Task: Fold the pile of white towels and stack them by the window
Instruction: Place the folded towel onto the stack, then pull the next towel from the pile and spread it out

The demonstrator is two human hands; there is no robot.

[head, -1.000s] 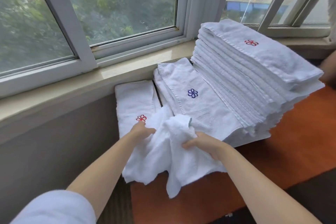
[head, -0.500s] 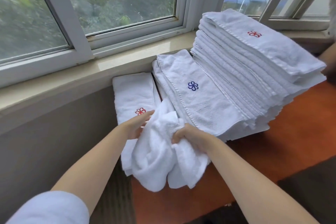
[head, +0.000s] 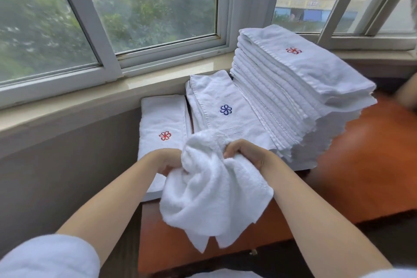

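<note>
A crumpled white towel (head: 209, 196) hangs bunched between my hands above the orange table's near edge. My left hand (head: 168, 161) grips its left side, fingers curled into the cloth. My right hand (head: 246, 153) grips its upper right part. Behind it lie a folded towel with a red emblem (head: 163, 124) on the left and a short stack topped by a blue-emblem towel (head: 222, 106). To the right rises a tall stack of folded towels (head: 293, 97) with a red emblem on top, under the window.
The orange table (head: 361, 171) stands against the wall below a beige window sill (head: 90, 106). A sliding window (head: 140, 18) runs along the back. Another person's arm (head: 406, 95) shows at the right edge.
Both hands have gathered the loose towel tighter and lifted it a little; my left hand moved from the towel's top down into its left side. The stacks stayed put.
</note>
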